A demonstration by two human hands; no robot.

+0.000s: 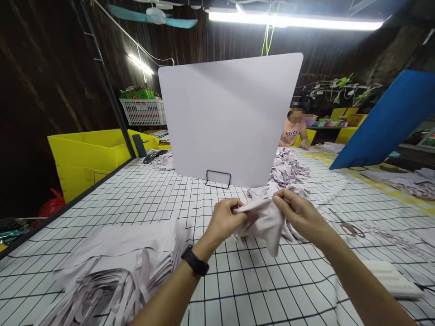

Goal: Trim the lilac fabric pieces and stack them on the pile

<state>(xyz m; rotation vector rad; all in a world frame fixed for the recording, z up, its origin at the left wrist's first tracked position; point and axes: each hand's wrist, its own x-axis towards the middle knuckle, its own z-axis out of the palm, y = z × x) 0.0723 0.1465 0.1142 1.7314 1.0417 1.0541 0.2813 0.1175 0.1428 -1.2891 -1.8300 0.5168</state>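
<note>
The cloth [268,226] is held up over the grid-patterned desk [251,280], between both hands. The left hand [227,218], a black watch [195,261] on its wrist, has its fingers pinching the cloth's near-left edge; the right hand [301,215] has its fingers gripping the upper right corner. Between them the cloth sags in folds, its lower end hanging down.

Taking the cloth as the dial's centre, a stack [132,242] of flat, pale pieces with loose straps lies toward 8 o'clock. At 11, a big white board [227,117] stands upright, a wire stand [218,172] at its foot. A rumpled heap [287,167] of similar fabric spreads toward 1, and a person [292,129] in a pink shirt sits beyond it. A tilted blue board [387,120] is at 2. Scissors [350,227] lie at 3, with small scraps [394,237] just past them, and a white box [390,280] sits at 4, partly behind the right forearm. A yellow bin [88,154] is well off toward 10.
</note>
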